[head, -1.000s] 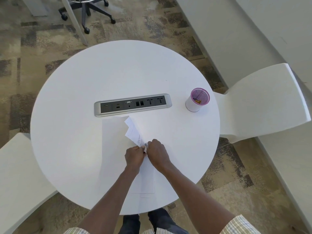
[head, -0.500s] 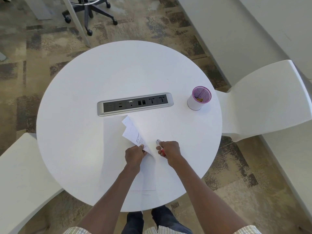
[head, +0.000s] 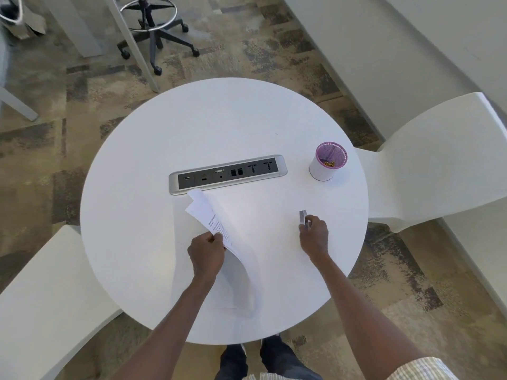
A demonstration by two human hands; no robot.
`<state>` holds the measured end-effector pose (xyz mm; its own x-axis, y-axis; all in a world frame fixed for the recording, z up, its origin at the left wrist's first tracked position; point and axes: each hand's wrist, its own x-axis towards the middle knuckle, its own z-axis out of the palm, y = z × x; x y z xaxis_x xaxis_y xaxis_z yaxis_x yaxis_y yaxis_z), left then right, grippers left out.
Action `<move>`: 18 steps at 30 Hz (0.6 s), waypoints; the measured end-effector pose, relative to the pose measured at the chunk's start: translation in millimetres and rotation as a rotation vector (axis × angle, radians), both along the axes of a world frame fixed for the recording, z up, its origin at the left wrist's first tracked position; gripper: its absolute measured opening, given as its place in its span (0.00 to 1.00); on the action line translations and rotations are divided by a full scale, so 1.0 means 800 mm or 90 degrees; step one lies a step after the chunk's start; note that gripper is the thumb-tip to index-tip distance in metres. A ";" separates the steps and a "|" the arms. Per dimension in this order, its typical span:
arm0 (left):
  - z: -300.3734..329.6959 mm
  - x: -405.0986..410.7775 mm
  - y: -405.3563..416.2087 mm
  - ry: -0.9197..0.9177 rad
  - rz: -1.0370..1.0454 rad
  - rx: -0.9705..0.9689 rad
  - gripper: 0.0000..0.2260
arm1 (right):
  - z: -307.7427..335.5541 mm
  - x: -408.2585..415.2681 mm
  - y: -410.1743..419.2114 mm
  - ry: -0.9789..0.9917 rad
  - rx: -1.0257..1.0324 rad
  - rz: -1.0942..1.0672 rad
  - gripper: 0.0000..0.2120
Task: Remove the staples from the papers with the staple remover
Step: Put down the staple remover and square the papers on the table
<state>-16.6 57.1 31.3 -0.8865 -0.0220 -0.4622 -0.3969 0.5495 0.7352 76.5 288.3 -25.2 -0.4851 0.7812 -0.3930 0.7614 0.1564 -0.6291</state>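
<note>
My left hand [head: 206, 250] pinches the white papers [head: 219, 229] near their printed edge and holds them lifted and curled above the round white table [head: 137, 215]. The sheets bend down to the table toward the near edge. My right hand [head: 313, 236] is out to the right over the table and grips the small silver staple remover [head: 302, 218], whose metal end sticks out past the fingers. The two hands are well apart.
A grey power and data strip [head: 227, 173] is set into the table's middle. A white cup with a purple rim [head: 327, 161], holding small yellowish bits, stands at the right. White seats [head: 428, 163] flank the table, and a rolling stool [head: 155, 28] stands beyond it.
My right hand has pulled away from the papers and moved right with the staple remover. My left hand has lifted the papers higher, so they curl off the table.
</note>
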 end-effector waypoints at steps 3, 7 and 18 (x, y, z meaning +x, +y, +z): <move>0.017 -0.006 -0.012 0.051 -0.044 -0.037 0.14 | 0.001 0.001 0.007 -0.035 0.056 -0.007 0.13; 0.038 -0.011 -0.020 0.096 -0.083 -0.079 0.15 | 0.001 -0.004 0.009 -0.063 0.107 0.008 0.14; 0.087 -0.023 -0.052 0.160 -0.114 -0.126 0.15 | 0.002 -0.004 0.007 -0.095 0.161 -0.003 0.17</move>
